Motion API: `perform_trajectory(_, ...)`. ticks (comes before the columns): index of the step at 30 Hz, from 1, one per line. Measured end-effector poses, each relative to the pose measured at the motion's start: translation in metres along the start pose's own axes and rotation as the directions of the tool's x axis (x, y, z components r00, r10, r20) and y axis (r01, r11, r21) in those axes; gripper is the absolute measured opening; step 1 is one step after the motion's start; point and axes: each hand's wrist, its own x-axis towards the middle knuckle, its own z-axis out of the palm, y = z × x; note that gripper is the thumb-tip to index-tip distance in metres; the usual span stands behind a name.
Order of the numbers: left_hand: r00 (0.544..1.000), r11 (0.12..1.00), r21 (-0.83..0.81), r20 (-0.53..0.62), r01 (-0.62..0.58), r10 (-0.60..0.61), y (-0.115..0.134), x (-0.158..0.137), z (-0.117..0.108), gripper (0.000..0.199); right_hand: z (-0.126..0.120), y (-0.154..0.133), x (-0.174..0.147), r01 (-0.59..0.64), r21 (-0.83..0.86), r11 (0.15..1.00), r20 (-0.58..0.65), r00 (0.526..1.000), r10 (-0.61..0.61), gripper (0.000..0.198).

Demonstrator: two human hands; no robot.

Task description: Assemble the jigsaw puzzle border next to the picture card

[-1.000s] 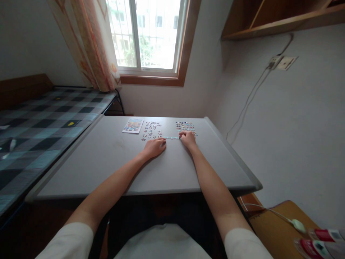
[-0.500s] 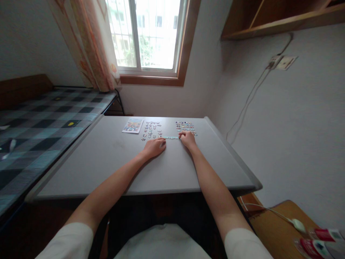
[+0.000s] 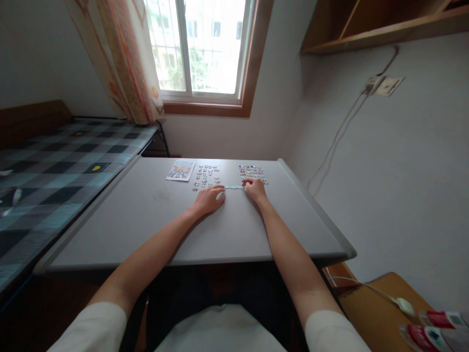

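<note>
A thin strip of joined jigsaw puzzle pieces (image 3: 233, 187) lies on the pale table (image 3: 146, 220) between my hands. At its left end rests my left hand (image 3: 210, 198), fingers curled and fingertips by the strip. My right hand (image 3: 255, 189) is closed in a pinch at the right end; the fingers hide what they grip. Loose puzzle pieces (image 3: 204, 178) are scattered beyond my left hand. More pieces (image 3: 251, 171) lie in rows just past my right hand. A printed picture sheet (image 3: 181, 170) lies flat at the left of the loose pieces.
A bed with a checked cover (image 3: 73, 161) stands along the left of the table. To the right are a wall with a socket (image 3: 383, 85) and hanging cable, and a low wooden surface (image 3: 370, 313) with bottles (image 3: 428, 337). A window (image 3: 212, 49) is ahead.
My left hand has shifted very slightly left along the strip. My right hand stays at the strip's right end, almost unmoved.
</note>
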Motion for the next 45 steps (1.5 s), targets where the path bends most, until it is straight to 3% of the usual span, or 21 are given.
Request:
perform_trajectory(3,0.994,0.995,0.009,-0.044,0.102,-0.102,-0.001,0.001,-0.001,0.033,-0.003,0.002,0.002,-0.023,0.029,0.999,-0.067,0.997,0.025,0.035)
perform_trajectory(8,0.962,0.96,0.076,0.002,0.271,-0.272,-0.004,0.004,-0.002,0.036,-0.011,0.01,0.006,-0.098,-0.028,0.995,-0.087,0.992,0.095,0.033)
perform_trajectory(12,0.966,0.963,0.095,0.028,0.253,-0.256,-0.003,0.003,0.0,0.034,-0.012,0.014,0.007,-0.081,-0.071,0.994,-0.057,0.995,0.077,0.025)
perform_trajectory(16,0.967,0.964,0.105,0.046,0.245,-0.25,-0.001,0.002,0.0,0.035,-0.01,0.011,0.006,0.059,-0.085,0.995,0.077,0.996,-0.052,0.02)
perform_trajectory(21,0.97,0.966,0.112,0.05,0.231,-0.238,-0.001,0.002,0.0,0.036,-0.005,0.001,0.001,0.27,-0.125,0.955,0.214,0.947,-0.24,0.018)
perform_trajectory(24,0.97,0.966,0.121,0.056,0.228,-0.236,0.0,0.002,-0.001,0.037,-0.003,-0.006,-0.005,0.337,-0.146,0.93,0.273,0.917,-0.29,0.021)
perform_trajectory(31,0.971,0.967,0.129,0.06,0.221,-0.23,0.002,0.001,-0.003,0.037,-0.002,-0.021,-0.018,0.335,-0.305,0.892,0.346,0.911,-0.224,0.026)
perform_trajectory(40,0.969,0.965,0.126,0.063,0.228,-0.237,0.002,0.001,-0.002,0.037,0.006,-0.026,-0.023,0.327,-0.395,0.858,0.34,0.92,-0.194,0.036)
perform_trajectory(45,0.971,0.967,0.13,0.07,0.219,-0.229,0.0,0.001,-0.001,0.038,0.002,-0.021,-0.015,0.269,-0.337,0.902,0.227,0.953,-0.199,0.038)
